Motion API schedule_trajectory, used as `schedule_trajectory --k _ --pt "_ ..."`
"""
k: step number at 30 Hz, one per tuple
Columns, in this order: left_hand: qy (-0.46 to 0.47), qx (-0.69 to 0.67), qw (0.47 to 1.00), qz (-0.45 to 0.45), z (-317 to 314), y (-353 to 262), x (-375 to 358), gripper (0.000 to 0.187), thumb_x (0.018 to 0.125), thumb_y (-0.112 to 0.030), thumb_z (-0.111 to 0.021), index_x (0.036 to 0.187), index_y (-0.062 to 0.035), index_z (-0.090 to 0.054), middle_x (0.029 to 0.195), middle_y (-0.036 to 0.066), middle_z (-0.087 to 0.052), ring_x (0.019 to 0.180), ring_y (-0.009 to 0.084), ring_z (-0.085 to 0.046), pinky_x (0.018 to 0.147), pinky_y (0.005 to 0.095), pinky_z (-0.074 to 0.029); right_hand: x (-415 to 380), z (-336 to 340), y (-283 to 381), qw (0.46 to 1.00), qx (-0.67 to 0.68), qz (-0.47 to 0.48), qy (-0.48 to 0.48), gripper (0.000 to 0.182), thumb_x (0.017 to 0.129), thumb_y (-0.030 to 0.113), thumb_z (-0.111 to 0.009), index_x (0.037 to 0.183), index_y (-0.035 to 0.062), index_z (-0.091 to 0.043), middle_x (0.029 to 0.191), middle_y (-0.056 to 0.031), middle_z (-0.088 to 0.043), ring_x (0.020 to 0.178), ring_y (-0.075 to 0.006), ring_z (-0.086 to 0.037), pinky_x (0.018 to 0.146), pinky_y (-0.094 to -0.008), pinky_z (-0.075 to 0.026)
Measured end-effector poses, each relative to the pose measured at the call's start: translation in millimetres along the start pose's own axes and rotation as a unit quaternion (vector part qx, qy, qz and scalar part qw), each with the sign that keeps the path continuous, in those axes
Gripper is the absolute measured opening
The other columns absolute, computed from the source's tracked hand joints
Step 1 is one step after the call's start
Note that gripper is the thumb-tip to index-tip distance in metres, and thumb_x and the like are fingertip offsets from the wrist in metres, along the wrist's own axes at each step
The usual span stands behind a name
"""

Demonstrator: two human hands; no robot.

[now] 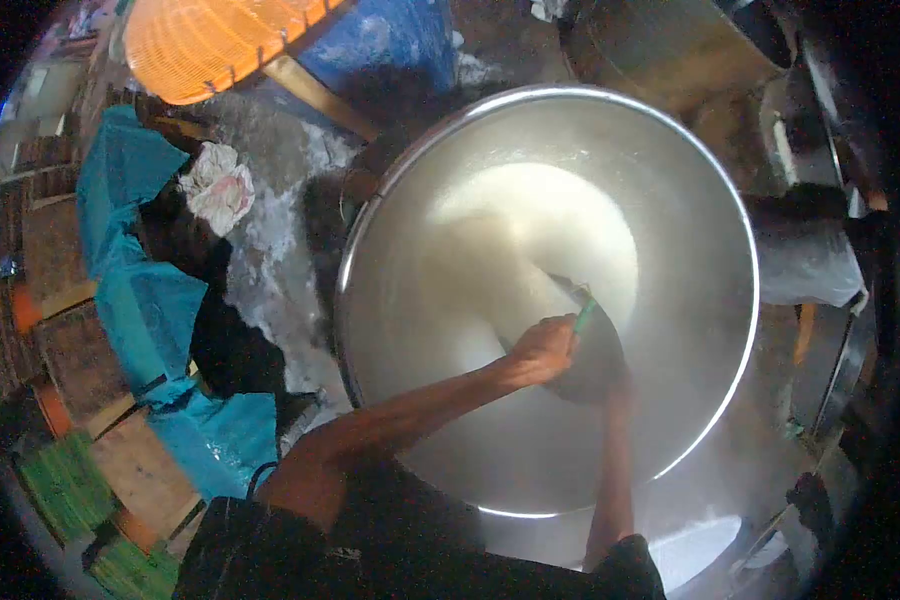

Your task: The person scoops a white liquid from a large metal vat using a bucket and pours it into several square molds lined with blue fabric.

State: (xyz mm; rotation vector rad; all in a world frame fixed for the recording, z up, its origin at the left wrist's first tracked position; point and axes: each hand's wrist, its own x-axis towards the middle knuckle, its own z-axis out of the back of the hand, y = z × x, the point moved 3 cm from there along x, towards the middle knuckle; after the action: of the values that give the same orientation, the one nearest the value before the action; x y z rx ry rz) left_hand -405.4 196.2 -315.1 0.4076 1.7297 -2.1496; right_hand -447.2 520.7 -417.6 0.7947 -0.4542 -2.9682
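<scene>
A large round metal pot stands in front of me, with whitish contents pooled in its bottom and haze over it. Inside its rim I hold a tilted grey metal basin. My left hand is closed at the basin's upper edge, beside a small green piece. My right hand meets the basin's near right side; its fingers are hidden and blurred. A pale, smeared mass spreads from the basin's mouth toward the pot's far left.
An orange plastic basket and a blue drum stand beyond the pot. A crumpled white cloth lies left on the wet floor. Teal sheeting drapes along stacked boards. A large metal vessel sits far right.
</scene>
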Motion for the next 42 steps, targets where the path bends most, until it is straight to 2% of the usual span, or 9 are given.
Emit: schedule_trajectory --k 3,6,9,11,14,20,27,32,42 --pt "0.008 -0.003 0.999 -0.031 19.1 -51.8 -15.8 0.022 0.094 -0.014 -0.05 0.107 0.0028 -0.054 0.09 0.028 -0.061 0.085 0.0447 -0.061 0.075 0.055 -0.045 -43.3 72.9 27.7 0.987 -0.152 -0.026 -0.034 0.051 0.085 0.014 -0.061 0.133 0.0004 -0.053 0.125 -0.0173 -0.062 0.113 -0.0253 -0.058 0.092 -0.0378 -0.047" --pt "0.007 -0.049 0.996 -0.069 43.4 -94.8 -41.0 0.022 0.095 -0.013 -0.049 0.108 0.0045 -0.054 0.085 0.028 -0.061 0.078 0.0435 -0.061 0.07 0.0526 -0.045 -97.5 159.4 82.2 0.995 -0.002 -0.055 -0.077 0.047 0.083 0.011 -0.061 0.129 -0.0001 -0.058 0.114 -0.0168 -0.067 0.1 -0.0258 -0.064 0.085 -0.0357 -0.05" --pt "-0.044 -0.112 0.979 -0.164 61.2 -130.9 -60.5 0.016 0.09 -0.009 -0.052 0.097 0.0052 -0.056 0.082 0.027 -0.062 0.076 0.0444 -0.062 0.067 0.0519 -0.045 -135.1 235.9 137.6 0.979 0.047 0.111 -0.166 0.042 0.084 0.011 -0.061 0.123 -0.002 -0.061 0.108 -0.0167 -0.07 0.096 -0.0235 -0.064 0.083 -0.0362 -0.05" --pt "-0.04 -0.171 0.962 -0.211 74.8 -159.1 -75.7 0.019 0.095 -0.009 -0.047 0.106 0.0048 -0.055 0.069 0.018 -0.055 0.062 0.0253 -0.056 0.06 0.0413 -0.045 -154.6 287.3 160.0 0.982 -0.047 0.058 -0.173 0.04 0.085 0.012 -0.059 0.122 -0.0032 -0.062 0.108 -0.016 -0.07 0.098 -0.0207 -0.064 0.084 -0.0355 -0.05" --pt "-0.04 -0.212 0.94 -0.265 77.8 -184.7 -81.4 0.015 0.096 -0.01 -0.046 0.099 0.0016 -0.055 0.066 0.012 -0.051 0.062 0.0176 -0.051 0.06 0.0373 -0.043 -160.9 354.8 116.3 0.929 -0.117 0.19 -0.294 0.042 0.086 0.01 -0.058 0.125 -0.0025 -0.06 0.111 -0.0199 -0.068 0.092 -0.0225 -0.063 0.08 -0.0372 -0.051" --pt "-0.017 -0.377 0.877 -0.296 75.3 -210.9 -98.2 0.015 0.098 -0.012 -0.043 0.086 -0.0023 -0.047 0.066 0.006 -0.049 0.062 0.0141 -0.05 0.058 0.0359 -0.043 -228.4 426.3 230.3 0.886 -0.182 0.224 -0.363 0.045 0.085 0.006 -0.057 0.129 -0.0007 -0.057 0.116 -0.0177 -0.066 0.091 -0.0215 -0.064 0.08 -0.0352 -0.051" --pt "0.026 -0.492 0.831 -0.258 38.5 -194.3 -125.5 0.017 0.103 -0.012 -0.038 0.108 -0.0005 -0.05 0.082 0.003 -0.051 0.08 0.0121 -0.055 0.073 0.0306 -0.05 -256.8 455.7 286.8 0.837 -0.249 0.28 -0.4 0.049 0.084 0.001 -0.055 0.133 0.0014 -0.054 0.122 -0.0152 -0.064 0.09 -0.0204 -0.065 0.079 -0.0329 -0.052" --pt "0.058 -0.576 0.788 -0.212 19.5 -165.6 -151.7 0.046 0.105 -0.018 -0.042 0.146 0.0011 -0.034 0.095 0.006 -0.053 0.088 0.0155 -0.058 0.075 0.0318 -0.054 -265.9 436.6 311.7 0.83 -0.27 0.302 -0.384 0.053 0.083 -0.003 -0.054 0.136 0.0029 -0.052 0.126 -0.0133 -0.062 0.089 -0.0195 -0.066 0.079 -0.0312 -0.052" --pt "-0.043 -0.546 0.833 -0.074 15.7 -72.4 -162.6 0.039 0.104 -0.012 -0.043 0.142 -0.0047 -0.04 0.099 0.007 -0.055 0.094 0.0186 -0.062 0.086 0.0361 -0.058 -217.2 332.4 305.6 0.923 -0.169 0.264 -0.224 0.062 0.081 -0.01 -0.052 0.141 0.0059 -0.047 0.134 -0.0097 -0.059 0.087 -0.0179 -0.067 0.078 -0.0279 -0.053"
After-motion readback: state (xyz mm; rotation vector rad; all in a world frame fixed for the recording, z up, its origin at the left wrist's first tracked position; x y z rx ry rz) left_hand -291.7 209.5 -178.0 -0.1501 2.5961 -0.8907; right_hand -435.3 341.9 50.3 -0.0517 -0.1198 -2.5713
